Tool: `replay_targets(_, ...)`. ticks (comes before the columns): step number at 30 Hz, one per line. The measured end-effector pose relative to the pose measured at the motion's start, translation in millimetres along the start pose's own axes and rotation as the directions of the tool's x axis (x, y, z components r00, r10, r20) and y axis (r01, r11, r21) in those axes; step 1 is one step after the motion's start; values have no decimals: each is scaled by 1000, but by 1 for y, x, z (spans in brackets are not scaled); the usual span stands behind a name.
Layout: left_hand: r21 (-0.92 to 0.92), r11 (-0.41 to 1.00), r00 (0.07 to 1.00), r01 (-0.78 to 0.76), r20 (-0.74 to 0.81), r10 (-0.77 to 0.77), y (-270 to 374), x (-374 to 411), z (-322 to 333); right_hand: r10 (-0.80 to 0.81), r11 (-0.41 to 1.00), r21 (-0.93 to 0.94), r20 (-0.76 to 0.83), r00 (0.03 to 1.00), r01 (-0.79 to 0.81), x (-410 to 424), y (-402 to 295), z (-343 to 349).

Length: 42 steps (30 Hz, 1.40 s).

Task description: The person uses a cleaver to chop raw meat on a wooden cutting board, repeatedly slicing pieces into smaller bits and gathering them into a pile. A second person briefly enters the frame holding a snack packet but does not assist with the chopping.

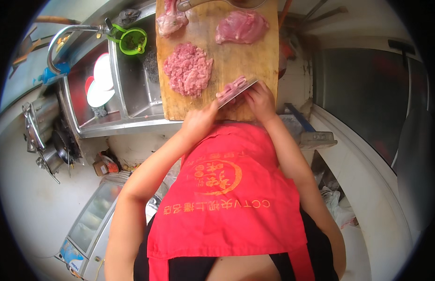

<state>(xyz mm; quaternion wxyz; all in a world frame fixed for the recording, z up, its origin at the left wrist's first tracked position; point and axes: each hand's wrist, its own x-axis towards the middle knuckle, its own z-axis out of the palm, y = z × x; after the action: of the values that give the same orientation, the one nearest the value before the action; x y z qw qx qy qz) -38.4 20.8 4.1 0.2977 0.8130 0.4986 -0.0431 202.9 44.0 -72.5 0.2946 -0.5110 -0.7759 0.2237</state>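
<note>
My left hand point(202, 117) grips the handle end of a kitchen knife point(237, 94) at the near edge of a wooden cutting board point(224, 63). The blade slants up to the right, seen almost edge-on. Sliced raw meat point(234, 85) lies against its far side. On its near side, the bent fingers of my right hand point(262, 102) hold more meat, mostly hidden by the hand and blade. A heap of diced meat point(188, 70) sits at the board's left. Farther back are a whole boneless piece of meat point(242, 27) and a meaty bone point(171, 23).
Left of the board, a steel double sink point(124, 121) holds white dishes point(102, 82). A green strainer basket point(133, 41) hangs near the curved faucet point(75, 27). A metal utensil point(217, 2) crosses the board's far end. A blue-handled tool point(301, 117) stands at right.
</note>
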Motion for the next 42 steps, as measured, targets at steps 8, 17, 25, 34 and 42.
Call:
replay_targets(8,-41,993,992,111,61,-108,2,-31,-20,-119,990,47,-222,968,133,-7,7,6)
replay_targets(17,42,999,999,-21,29,20,15,-6,-16,-102,992,55,-139,985,110,-8,10,6)
replay_targets(25,54,998,998,-37,-42,39,30,24,-1,-41,992,117,-74,996,50,-13,17,12)
replay_targets(34,-4,1000,999,23,-33,-23,16,2,5,-19,997,69,-105,994,27,-15,19,15)
replay_targets(42,-53,990,991,127,40,-125,6,-30,-16,23,988,156,-251,968,17,-9,11,7)
